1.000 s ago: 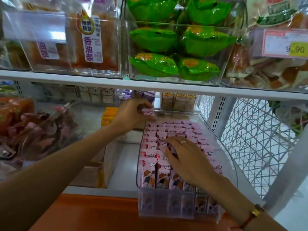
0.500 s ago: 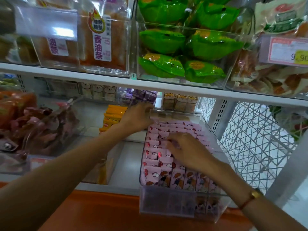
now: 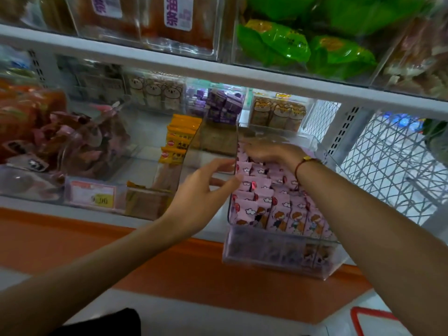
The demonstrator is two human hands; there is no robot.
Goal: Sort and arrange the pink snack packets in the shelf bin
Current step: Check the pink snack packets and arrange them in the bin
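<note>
Both hands are sitting in new places compared with a moment ago: the left hand, which was reaching toward the back of the bin, is now hovering at the bin's left wall, and the right hand, which was lying across the middle rows, is now reaching over the far end of the packets. The camera is also looking lower and closer than before.

Fingers of the left hand are spreading loosely, open and holding nothing, with the fingertips touching or just beside the left edge of the clear bin. The right hand is lying palm down on the back rows, fingers extended over the packets; whether it is pinching one I cannot tell, as the fingertips are blurred. A red cord bracelet is circling the right wrist.

Pink snack packets are standing upright in tight rows inside the bin, which is jutting forward over the orange shelf edge. Yellow packets are stacking up in the bin just left of it, and purple boxes are sitting further back. Green bags are filling a bin on the shelf above. A price label is showing at lower left.
</note>
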